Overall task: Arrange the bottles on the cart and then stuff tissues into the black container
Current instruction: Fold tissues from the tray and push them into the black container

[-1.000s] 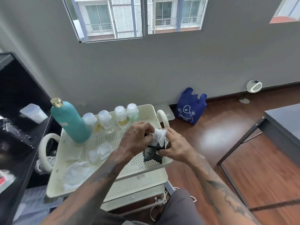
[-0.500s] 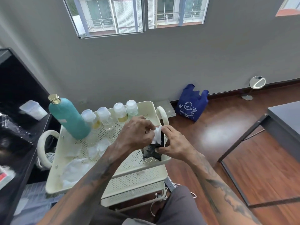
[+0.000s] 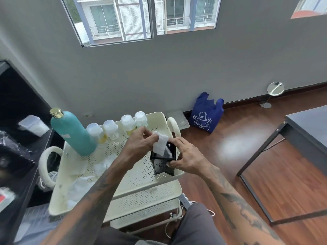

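A black container (image 3: 162, 165) stands on the right side of the cream cart's top tray (image 3: 141, 175). My right hand (image 3: 185, 156) grips its right side. My left hand (image 3: 141, 144) pinches a white tissue (image 3: 160, 144) that hangs partly into the container's open top. A tall teal bottle (image 3: 74, 133) with a gold cap stands at the tray's back left. Several small clear bottles (image 3: 111, 129) with white caps line the back edge. Loose tissues (image 3: 104, 165) lie on the tray's left half.
A black shelf unit (image 3: 16, 138) holding a plastic tub stands left of the cart. A blue reusable bag (image 3: 206, 114) leans on the grey wall. A round mirror (image 3: 275, 89) stands on the wooden floor, and a dark table (image 3: 307, 128) is at the right.
The tissue has gone further down into the black container, and the container's open top now shows. My left hand has lifted slightly above it.
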